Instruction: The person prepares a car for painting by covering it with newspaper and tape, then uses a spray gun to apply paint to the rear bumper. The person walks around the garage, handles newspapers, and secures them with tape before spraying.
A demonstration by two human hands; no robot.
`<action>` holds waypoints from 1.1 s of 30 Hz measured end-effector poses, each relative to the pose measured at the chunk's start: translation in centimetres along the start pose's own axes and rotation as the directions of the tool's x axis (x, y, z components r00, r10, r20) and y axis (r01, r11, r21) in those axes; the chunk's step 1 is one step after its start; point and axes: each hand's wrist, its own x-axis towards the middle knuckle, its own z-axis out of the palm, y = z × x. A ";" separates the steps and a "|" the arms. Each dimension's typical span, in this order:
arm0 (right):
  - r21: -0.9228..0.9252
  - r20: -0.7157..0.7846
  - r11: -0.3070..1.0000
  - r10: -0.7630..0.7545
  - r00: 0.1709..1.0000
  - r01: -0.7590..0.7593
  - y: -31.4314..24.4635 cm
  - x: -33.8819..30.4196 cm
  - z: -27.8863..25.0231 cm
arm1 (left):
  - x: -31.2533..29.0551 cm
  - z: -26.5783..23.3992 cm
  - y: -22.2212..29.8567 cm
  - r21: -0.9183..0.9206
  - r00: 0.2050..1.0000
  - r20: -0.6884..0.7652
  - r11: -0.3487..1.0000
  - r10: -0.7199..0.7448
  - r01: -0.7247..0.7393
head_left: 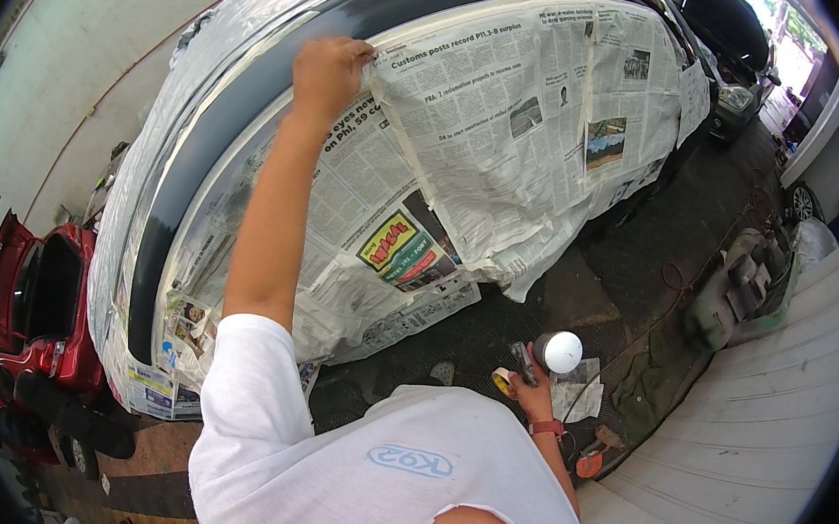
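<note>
**Position of the left hand at the newspaper edge**

1. Largest element: we see the newspaper, in overlapping sheets, covering the side of the vehicle in front of us. Its upper edge borders a curved dark grey band, beyond which silvery film covers the roof side. A red car with its rear hatch raised stands at far left; a dark car stands at upper right.

2. Governing relation: from our left hand, the main newspaper sheet lies to the right and runs away toward upper right. Its long axis follows the curve of the band. The left hand is the nearer one, touching the upper edge; our right hand is low and well apart from the sheet.

3. Left grip: we note the fingers bent, with the tips together at the paper's edge, beside the band. The thumb is hidden, so we cannot tell whether paper is pinched.

4. Right grip: we read the fingers as closed around what looks like a spray gun with a white-topped cup.

5. Smallest elements: a yellow roll sits at the left side of the right hand; we cannot tell how it is held. A red band circles the wrist.
</note>
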 end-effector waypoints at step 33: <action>-0.057 0.090 0.973 -0.220 0.971 0.226 -9.5 -0.2 0.5 | -28.2 3.7 26.3 -0.722 0.811 0.584 0.442 -0.022 0.532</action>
